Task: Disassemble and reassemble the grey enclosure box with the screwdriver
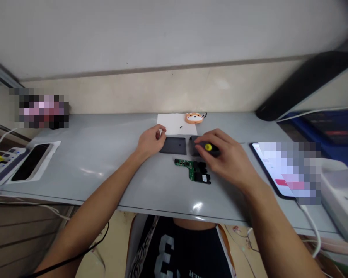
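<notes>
My left hand is half curled at the left edge of a flat dark casing piece; a tiny dark speck shows at its fingertips, too small to name. In my right hand is a tool with a round yellow end, probably a screwdriver. Under those fingers lies a second dark casing piece, partly hidden. Nearer to me, a green circuit board with black parts rests on the grey table. Small dark screws sit on white paper behind the casing.
An orange animal-faced case sits at the paper's right edge. On the right are a lit phone with a cable and a white box. A dark phone lies far left, near a pixelated object. A black tube stands back right.
</notes>
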The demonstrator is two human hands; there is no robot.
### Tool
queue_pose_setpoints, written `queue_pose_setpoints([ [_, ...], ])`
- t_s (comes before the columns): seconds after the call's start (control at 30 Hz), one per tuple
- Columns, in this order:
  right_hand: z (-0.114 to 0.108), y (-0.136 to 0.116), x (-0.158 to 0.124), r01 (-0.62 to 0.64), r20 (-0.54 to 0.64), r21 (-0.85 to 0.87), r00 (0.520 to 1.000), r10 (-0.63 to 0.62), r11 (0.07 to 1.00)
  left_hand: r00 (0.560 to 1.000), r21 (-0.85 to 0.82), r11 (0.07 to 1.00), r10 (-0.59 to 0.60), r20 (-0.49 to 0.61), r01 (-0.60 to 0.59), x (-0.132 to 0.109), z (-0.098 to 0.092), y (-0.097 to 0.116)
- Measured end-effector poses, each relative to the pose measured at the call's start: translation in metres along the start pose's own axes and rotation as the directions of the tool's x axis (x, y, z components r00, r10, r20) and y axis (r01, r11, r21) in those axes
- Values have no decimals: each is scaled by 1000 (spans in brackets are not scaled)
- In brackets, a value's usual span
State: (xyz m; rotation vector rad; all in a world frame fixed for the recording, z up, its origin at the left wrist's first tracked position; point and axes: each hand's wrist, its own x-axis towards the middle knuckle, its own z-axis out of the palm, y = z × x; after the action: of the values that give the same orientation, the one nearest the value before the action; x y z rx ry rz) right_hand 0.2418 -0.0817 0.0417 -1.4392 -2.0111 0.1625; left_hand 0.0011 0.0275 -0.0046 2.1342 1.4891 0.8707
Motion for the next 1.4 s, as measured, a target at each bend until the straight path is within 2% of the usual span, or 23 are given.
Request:
queue_pose_setpoints([
  [0.1, -2, -6, -28, 139, 162, -25, 978, -133, 990, 997, 38, 997, -65, -39, 66, 0, -3, 5],
  [0.2, 3, 1, -53, 190, 284, -59, 944, -166, 980, 994, 78, 991, -108, -25, 109, -1, -5, 9],
  [0.4, 7, 14, -65, 185, 336, -92, 931, -144, 978, 990, 159, 977, -142, 2, 140, -4, -6, 16],
  [0.5, 2, 11, -58, 192, 373, -40, 913, -164, 981, 988, 173, 974, -154, 19, 149, -5, -7, 17],
  [0.57, -5, 6, -46, 223, 348, -25, 916, -200, 975, 986, 192, 969, -163, 29, 155, -4, -6, 17],
  [0.7, -23, 2, 4, 259, 266, -58, 935, -235, 964, 986, 217, 963, -166, 24, 157, -3, -4, 14],
  [0.8, -26, 8, 44, 257, 341, -43, 912, -227, 966, 989, 215, 966, -149, 22, 141, -3, -5, 12],
  [0.87, -20, 14, 59, 211, 344, -63, 922, -177, 975, 991, 207, 972, -125, 53, 111, -3, -7, 12],
  [0.97, -1, 23, 61, 196, 259, -11, 948, -186, 981, 991, 218, 974, -89, 99, 66, -3, -12, 13],
  [1.07, 15, 28, 53, 260, 195, -1, 947, -255, 965, 991, 270, 962, -67, 116, 34, -3, -14, 14],
  [1.13, 19, 30, 49, 250, 182, 2, 952, -246, 968, 992, 296, 955, -56, 117, 19, -3, -15, 13],
  [1.27, 20, 27, 48, 201, 245, 9, 949, -197, 980, 991, 327, 945, -40, 124, -3, -3, -19, 9],
  [1.4, 20, 20, 47, 164, 313, 11, 936, -159, 986, 983, 360, 932, -33, 181, -34, -2, -23, 4],
])
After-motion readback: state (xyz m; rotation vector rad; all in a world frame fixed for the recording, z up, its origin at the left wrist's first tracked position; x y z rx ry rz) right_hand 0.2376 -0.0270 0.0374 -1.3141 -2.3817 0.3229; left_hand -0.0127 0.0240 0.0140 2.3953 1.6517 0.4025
